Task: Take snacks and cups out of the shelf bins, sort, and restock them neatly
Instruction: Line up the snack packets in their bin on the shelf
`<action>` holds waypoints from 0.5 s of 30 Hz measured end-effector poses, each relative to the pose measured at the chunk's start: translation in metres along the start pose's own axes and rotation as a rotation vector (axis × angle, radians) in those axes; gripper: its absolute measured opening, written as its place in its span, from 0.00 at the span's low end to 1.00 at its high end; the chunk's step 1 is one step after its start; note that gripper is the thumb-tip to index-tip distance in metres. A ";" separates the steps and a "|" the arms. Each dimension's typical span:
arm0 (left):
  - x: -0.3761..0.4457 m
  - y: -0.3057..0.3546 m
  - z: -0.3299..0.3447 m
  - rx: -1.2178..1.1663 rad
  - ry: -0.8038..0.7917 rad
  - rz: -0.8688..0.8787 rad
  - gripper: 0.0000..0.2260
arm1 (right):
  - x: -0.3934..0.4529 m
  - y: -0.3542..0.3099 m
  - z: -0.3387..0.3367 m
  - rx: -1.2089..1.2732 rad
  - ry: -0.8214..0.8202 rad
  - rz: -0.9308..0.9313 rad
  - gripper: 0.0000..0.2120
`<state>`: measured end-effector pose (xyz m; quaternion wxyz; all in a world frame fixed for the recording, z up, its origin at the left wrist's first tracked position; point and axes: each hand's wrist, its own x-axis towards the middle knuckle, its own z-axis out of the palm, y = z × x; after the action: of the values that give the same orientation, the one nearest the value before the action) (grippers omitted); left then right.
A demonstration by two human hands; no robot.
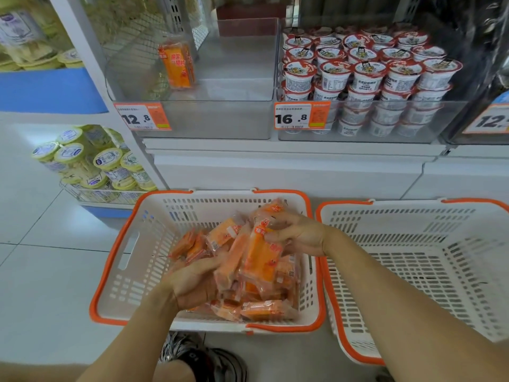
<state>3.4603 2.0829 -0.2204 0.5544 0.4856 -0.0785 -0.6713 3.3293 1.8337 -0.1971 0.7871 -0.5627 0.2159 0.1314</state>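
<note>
Orange plastic-wrapped snack packs (pixel 242 260) fill the white orange-rimmed basket (pixel 132 260); left hand (pixel 192 285) and right hand (pixel 297 235) clutch packs between them.

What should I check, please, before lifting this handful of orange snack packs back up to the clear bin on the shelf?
1. Grip: left hand and right hand both curl round orange snack packs - ok.
2. Loose packs at the edge of the bundle that might drop - cannot tell.
3. Space in the clear bin with the 12.8 tag: only one upright pack inside - ok.
4. All packs facing the same way for neat stacking: they lie jumbled - not ok.
5. Left basket still holds more packs to gather - not ok.
6. Cup bin beside it is already full, so keep clear - ok.
</note>
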 end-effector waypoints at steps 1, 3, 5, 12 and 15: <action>-0.001 -0.002 -0.002 0.041 0.052 -0.013 0.21 | 0.001 0.002 -0.003 -0.102 0.075 -0.007 0.25; 0.000 -0.007 -0.009 0.124 0.214 -0.034 0.29 | 0.004 0.008 -0.008 -0.507 0.199 0.026 0.23; 0.002 -0.014 -0.015 0.179 0.357 -0.025 0.34 | 0.010 0.018 -0.006 -0.832 0.176 0.110 0.24; 0.017 -0.038 -0.011 0.220 0.593 -0.046 0.23 | 0.022 0.037 0.005 -0.990 0.328 0.157 0.35; 0.023 -0.045 -0.006 0.221 0.604 -0.048 0.21 | 0.019 0.052 0.011 -1.038 0.286 0.213 0.38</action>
<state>3.4371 2.0837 -0.2651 0.4805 0.7219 0.0289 -0.4971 3.3250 1.8604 -0.2463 0.3514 -0.8643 0.2834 0.2218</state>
